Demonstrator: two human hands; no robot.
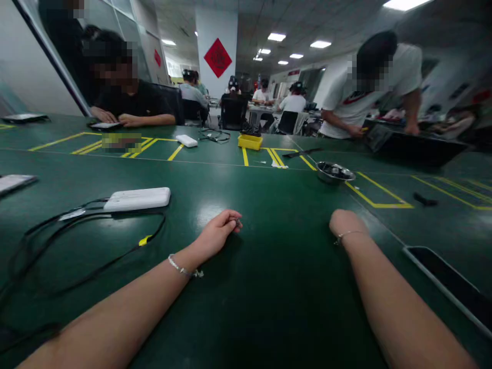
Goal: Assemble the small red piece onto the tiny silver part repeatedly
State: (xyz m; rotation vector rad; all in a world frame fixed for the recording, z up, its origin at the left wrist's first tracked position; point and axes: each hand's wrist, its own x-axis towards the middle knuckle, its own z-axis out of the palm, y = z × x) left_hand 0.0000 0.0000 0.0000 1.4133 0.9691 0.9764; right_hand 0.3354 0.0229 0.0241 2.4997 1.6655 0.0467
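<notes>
Head cam: L hand [225,225] just over or on the green worktop [277,297], fingers curled w/ thumb pressed in, pinching a small greyish bit [238,222] at the tips, too small to ID; R hand [348,224] well apart to the R, knuckles fwd, fingers hidden, can't tell if closed or holding anything; phone [453,284] beside R forearm, metal bowl [327,178] w/ small parts beyond R hand, white device [138,199] left of L hand

Ceiling lights [277,37] glow above a pale pillar [217,24] and black chairs [233,114].
</notes>
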